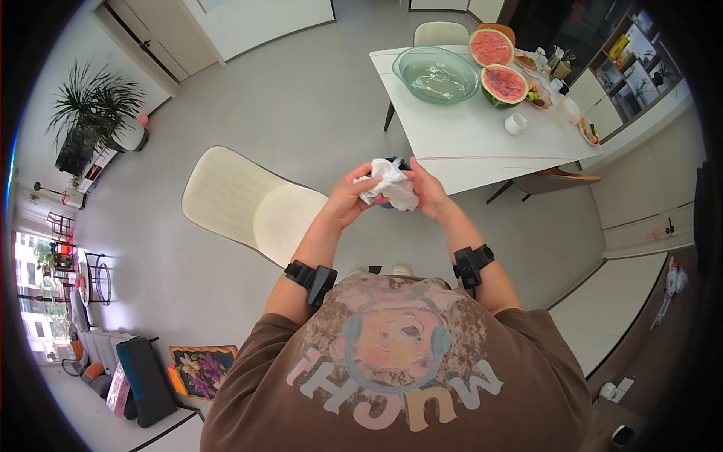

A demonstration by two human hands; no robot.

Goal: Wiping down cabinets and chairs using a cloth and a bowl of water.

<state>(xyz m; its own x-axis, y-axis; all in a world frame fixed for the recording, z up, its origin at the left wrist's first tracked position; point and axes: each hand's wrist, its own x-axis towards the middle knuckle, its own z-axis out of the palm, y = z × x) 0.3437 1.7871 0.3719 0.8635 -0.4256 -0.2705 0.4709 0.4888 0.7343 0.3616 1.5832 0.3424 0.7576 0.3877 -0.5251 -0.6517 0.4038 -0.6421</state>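
Both my hands are raised in front of me at the near edge of the white table. My left hand has its fingers closed on the left side of a crumpled white tissue or cloth. At its right side is my right hand, its fingers pressed against the same white piece. A dark blue-green object shows partly behind the white piece, mostly hidden; whether I hold it cannot be told.
A white table ahead right bears a clear green basin, two watermelon halves, a white cup and plates of food. A cream chair stands close on the left, a brown chair under the table's right side.
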